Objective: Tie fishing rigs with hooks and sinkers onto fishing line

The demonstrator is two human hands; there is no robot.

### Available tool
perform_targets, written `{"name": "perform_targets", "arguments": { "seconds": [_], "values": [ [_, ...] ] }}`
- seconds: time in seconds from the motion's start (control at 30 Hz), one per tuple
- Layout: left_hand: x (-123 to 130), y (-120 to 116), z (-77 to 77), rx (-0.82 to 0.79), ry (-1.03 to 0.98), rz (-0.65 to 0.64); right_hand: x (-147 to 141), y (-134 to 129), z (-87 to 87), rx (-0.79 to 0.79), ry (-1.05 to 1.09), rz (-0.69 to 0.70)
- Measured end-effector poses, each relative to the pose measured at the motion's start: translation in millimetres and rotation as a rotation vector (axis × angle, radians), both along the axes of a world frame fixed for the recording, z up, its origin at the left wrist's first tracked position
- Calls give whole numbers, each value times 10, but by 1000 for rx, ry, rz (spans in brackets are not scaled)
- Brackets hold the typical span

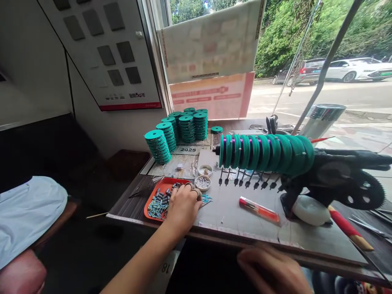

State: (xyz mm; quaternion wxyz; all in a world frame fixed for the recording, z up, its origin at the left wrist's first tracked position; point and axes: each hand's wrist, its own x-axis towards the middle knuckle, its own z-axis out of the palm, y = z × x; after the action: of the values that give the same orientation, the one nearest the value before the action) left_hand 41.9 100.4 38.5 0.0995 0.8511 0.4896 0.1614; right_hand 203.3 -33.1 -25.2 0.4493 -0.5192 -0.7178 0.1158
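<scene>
My left hand [183, 206] is over the right edge of an orange tray [146, 209]. Its fingers are curled, with tips close to a little heap of thin blue pieces [207, 199]; whatever they pinch is hidden. Small blue and dark cylindrical parts [159, 203] lie in the tray. Just beyond the fingers stands a white dish of small silvery beads [203, 182], with another small dish [205, 170] behind it. My right hand [272, 265] is low in front of the table edge, smeared by motion, and its fingers cannot be made out.
A row of green discs [266, 152] sits on a black geared machine [333, 171] at right. Stacked green spools [157, 147] stand at the back left. A red-capped clear tube [259, 209] lies on the board [226, 237]. A person's leg [21, 273] shows at far left.
</scene>
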Motion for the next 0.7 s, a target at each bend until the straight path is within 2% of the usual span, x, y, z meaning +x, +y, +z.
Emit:
{"name": "perform_targets", "arguments": {
  "seconds": [0.07,0.13,0.17,0.23,0.33,0.43,0.53,0.57,0.63,0.7],
  "values": [
    [-50,-21,22,-38,-77,8,33,143,101,-23,0,-65],
    [-129,-83,41,-90,-176,0,47,303,179,-55,-143,-123],
    [-174,-136,40,-160,-289,-7,42,377,205,-72,-242,-137],
    [-257,-286,6,-398,-645,8,1,491,231,-98,-416,-134],
    [-314,-567,-114,-808,-1196,140,-105,577,229,-122,-538,-122],
    [-276,-804,-268,-1028,-1418,287,-183,588,228,-138,-591,-122],
    [-216,-942,-421,-1109,-1531,327,-157,513,276,-138,-581,-127],
    [-202,-972,-469,-1097,-1548,310,-127,460,304,-131,-545,-121],
    [-182,-1024,-554,-1020,-1545,237,-60,314,368,-159,-312,-67],
    [-165,-1073,-616,-912,-1513,164,-14,150,419,-304,151,61]
  ]
}}
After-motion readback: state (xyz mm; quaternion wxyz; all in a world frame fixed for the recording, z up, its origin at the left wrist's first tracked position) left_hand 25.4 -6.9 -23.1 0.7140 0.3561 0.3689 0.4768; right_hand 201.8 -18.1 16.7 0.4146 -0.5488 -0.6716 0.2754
